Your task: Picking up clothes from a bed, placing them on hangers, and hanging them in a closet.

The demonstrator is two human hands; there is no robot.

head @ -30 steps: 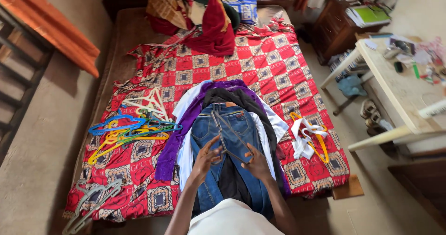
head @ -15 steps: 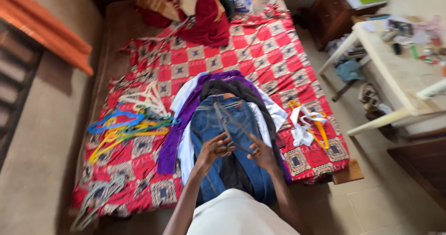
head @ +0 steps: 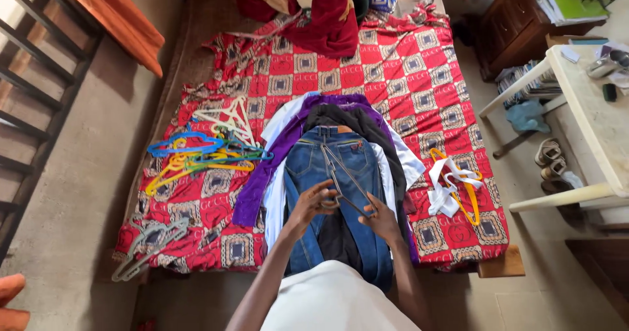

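Note:
Blue jeans (head: 311, 170) lie on top of a stack of clothes: a black garment (head: 367, 129), a purple one (head: 262, 177) and a white one (head: 401, 164), on a bed with a red patterned sheet (head: 367, 69). A grey hanger (head: 341, 170) rests on the jeans. My left hand (head: 313, 205) grips its hook end and my right hand (head: 380, 216) holds its lower right corner. Both arms reach out from the bottom of the view.
Coloured hangers (head: 196, 157) lie in a pile left of the clothes, grey ones (head: 147, 242) at the sheet's near left corner. White and orange hangers (head: 452, 187) lie on the right. A white table (head: 590, 115), sandals (head: 550, 161) and a wooden cabinet (head: 511, 30) stand to the right.
The camera view has shifted and tilted a little. Both hands stay on the grey hanger over the jeans, which has barely moved.

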